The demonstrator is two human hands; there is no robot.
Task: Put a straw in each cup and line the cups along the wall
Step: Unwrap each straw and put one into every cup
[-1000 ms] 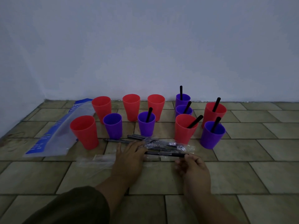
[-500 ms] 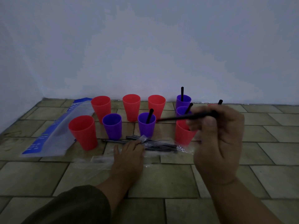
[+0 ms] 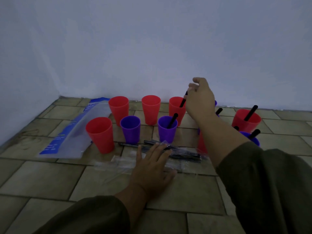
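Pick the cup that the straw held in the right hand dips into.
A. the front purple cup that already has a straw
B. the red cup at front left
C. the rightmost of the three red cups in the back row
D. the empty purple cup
C: the right hand pinches a black straw whose lower end sits inside the rim of that red cup.

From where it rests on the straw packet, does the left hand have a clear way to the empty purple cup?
Probably yes. The left hand lies flat just in front of the empty purple cup; only loose straws lie between them, nothing upright.
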